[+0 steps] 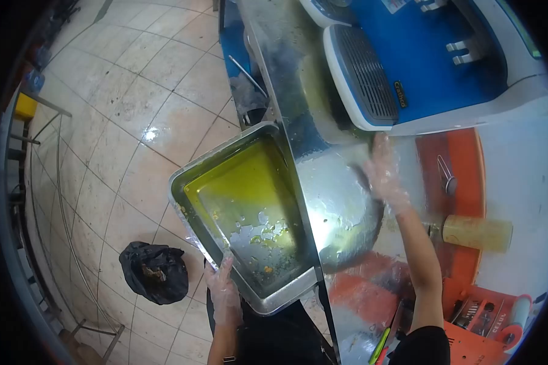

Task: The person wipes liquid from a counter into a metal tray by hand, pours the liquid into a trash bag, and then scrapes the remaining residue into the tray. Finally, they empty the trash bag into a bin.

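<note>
My left hand (224, 295), in a clear plastic glove, grips the near rim of a deep rectangular metal pan (286, 297). The pan is tilted at the counter's edge, with a shallow layer of yellow-green liquid and small orange crumbs inside. My right hand (385, 173), also in a clear glove, reaches over the wet steel counter (338, 201) with its fingers stretched out. Its fingertips are just by the corner of the white and blue drink dispenser (377, 115). Nothing shows in that hand.
A black plastic bag (155, 272) stands open on the tiled floor (128, 109). To the right are an orange machine (481, 322), a yellowish cylinder (478, 233) and tongs (447, 176). A green-handled tool (380, 345) lies near my right elbow.
</note>
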Motion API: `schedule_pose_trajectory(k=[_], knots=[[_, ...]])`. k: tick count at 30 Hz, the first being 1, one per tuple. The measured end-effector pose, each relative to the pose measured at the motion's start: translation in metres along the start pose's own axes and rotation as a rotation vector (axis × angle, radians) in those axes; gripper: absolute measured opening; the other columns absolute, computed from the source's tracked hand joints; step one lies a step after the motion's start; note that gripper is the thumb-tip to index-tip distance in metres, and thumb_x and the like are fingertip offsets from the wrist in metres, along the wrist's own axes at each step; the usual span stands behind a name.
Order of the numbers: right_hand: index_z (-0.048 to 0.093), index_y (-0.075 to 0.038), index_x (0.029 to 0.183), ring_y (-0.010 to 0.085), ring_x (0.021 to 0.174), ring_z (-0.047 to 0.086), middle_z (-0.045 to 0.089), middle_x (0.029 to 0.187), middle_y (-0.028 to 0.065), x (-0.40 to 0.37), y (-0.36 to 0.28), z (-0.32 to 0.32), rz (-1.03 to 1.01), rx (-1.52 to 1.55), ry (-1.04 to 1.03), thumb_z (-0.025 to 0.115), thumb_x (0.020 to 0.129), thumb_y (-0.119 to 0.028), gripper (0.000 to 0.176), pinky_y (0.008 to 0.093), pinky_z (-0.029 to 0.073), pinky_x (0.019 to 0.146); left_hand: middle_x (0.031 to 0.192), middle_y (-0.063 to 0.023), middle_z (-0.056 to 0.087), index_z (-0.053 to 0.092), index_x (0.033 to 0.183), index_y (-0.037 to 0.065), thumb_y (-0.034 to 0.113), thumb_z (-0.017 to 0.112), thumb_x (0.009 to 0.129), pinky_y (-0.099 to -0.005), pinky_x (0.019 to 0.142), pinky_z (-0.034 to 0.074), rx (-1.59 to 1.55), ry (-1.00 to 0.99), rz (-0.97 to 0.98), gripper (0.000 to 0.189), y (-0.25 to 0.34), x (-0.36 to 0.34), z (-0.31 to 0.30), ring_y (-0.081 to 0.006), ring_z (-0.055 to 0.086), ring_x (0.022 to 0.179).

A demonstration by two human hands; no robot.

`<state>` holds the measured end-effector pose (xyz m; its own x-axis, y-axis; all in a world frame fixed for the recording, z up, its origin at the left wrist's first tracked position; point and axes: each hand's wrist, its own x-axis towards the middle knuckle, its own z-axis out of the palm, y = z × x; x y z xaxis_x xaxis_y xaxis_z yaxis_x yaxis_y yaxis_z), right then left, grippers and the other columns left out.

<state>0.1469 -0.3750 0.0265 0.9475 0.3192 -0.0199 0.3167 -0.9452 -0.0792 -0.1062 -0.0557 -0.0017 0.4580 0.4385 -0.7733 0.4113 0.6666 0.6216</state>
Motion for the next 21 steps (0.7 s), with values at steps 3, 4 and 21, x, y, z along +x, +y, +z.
schedule_pose_trajectory(k=[3,4,21], knots=[[0.017,0.007,0.149,0.0386,0.147,0.009,0.012,0.156,0.027,-0.015,-0.057,-0.017,-0.3,-0.015,-0.134,0.054,0.089,-0.047,0.088,0.0447,0.007,0.119,0.113,-0.0088,0.059,0.044,0.129,0.002,0.017,0.069,0.086,-0.0325,0.092,0.044,-0.045,-0.019,0.037,0.052,-0.004,0.002,0.0,-0.0177,0.057,0.104],[0.017,0.006,0.149,0.0378,0.147,0.009,0.012,0.156,0.0269,-0.019,-0.08,-0.018,-0.329,0.027,-0.194,0.053,0.088,-0.051,0.091,0.0444,0.007,0.119,0.113,-0.0088,0.059,0.044,0.129,0.002,0.017,0.069,0.086,-0.0325,0.092,0.044,-0.045,-0.022,0.032,0.052,-0.001,0.0,0.0,-0.0177,0.057,0.104],[0.013,0.001,0.151,0.036,0.147,0.011,0.011,0.159,0.0205,-0.123,0.034,-0.057,0.104,0.133,-0.224,0.058,0.082,-0.056,0.1,0.0453,0.004,0.12,0.113,-0.0106,0.059,0.045,0.13,0.002,0.02,0.071,0.083,-0.0347,0.089,0.048,0.005,-0.027,0.072,0.057,-0.001,-0.001,-0.002,-0.0217,0.059,0.101]])
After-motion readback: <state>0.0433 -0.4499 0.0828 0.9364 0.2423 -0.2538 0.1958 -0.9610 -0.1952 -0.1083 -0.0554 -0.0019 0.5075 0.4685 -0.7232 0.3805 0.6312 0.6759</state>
